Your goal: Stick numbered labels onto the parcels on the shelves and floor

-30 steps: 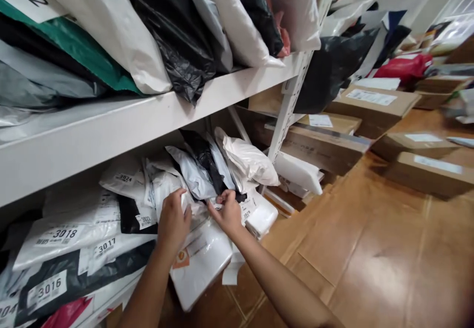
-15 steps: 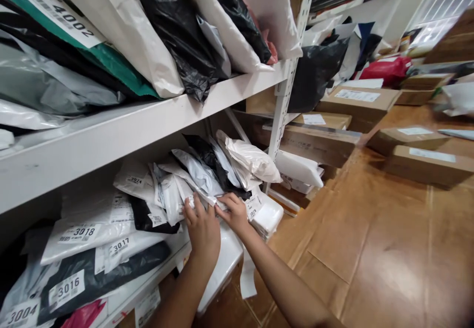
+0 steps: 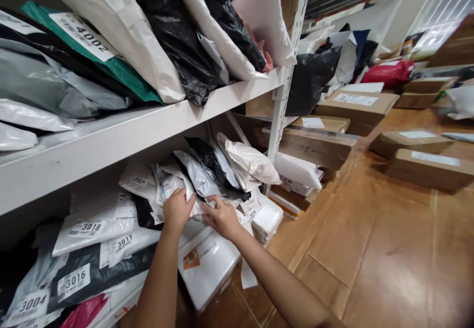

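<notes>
On the lower shelf, white and grey mailer bags lean in a row. My left hand (image 3: 178,210) is closed at the front edge of a white mailer bag (image 3: 175,180), thumb toward the right. Close beside it, my right hand (image 3: 223,218) has its fingers bent and apart, the tips touching the low end of the bags. Just behind the hands lean a pale grey mailer bag (image 3: 198,174) and a black bag (image 3: 207,154). What lies between the fingertips is partly hidden. Below the hands is a white box (image 3: 209,264) with an orange sticker.
Labelled bags such as 3018 (image 3: 89,227) and 3016 (image 3: 74,279) lie to the left. Overhead, the upper shelf edge (image 3: 148,135) runs across, loaded with bags. A metal post (image 3: 277,130) stands right of the row. Cardboard boxes (image 3: 429,167) sit on the brown floor (image 3: 370,249).
My left hand has moved left and my right hand slightly left, opening a wider space between them. More of the white box below now shows. The view has shifted slightly.
</notes>
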